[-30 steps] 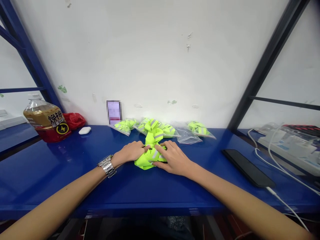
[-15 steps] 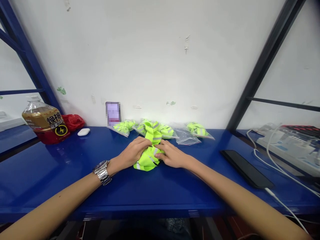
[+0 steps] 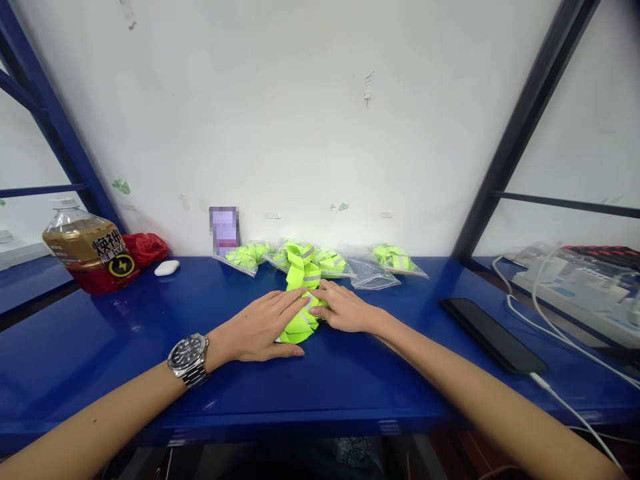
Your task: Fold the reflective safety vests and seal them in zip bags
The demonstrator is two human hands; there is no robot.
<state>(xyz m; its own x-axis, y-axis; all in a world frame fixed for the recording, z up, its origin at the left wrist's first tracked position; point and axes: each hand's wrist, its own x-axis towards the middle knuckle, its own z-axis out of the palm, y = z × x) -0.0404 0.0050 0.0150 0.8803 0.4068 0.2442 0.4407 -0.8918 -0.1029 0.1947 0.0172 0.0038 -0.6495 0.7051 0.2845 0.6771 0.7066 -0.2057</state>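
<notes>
A crumpled neon-yellow fabric piece with grey reflective stripes (image 3: pixel 301 323) lies on the blue table between my hands. My left hand (image 3: pixel 257 328) rests flat against its left side, fingers stretched out over it and thumb apart near the front. On its right side my right hand (image 3: pixel 345 307) has its fingers bent round the edge, thumb on the fabric. A yellow strap (image 3: pixel 296 270) rises behind my fingertips towards the bagged pieces. Bagged yellow bundles (image 3: pixel 250 253) stand along the wall, with another bag (image 3: pixel 397 258) to the right.
Beside the bundles lies a clear plastic bag (image 3: pixel 373 273). A bottle (image 3: pixel 90 247), a red bag (image 3: pixel 145 248) and a white case (image 3: pixel 167 268) are at the left. At the right are a black phone (image 3: pixel 493 333) with its cable and power strips (image 3: pixel 580 287).
My left hand has opened from its pinch and turned flat, palm down, covering the fabric's left side. My right hand has barely moved.
</notes>
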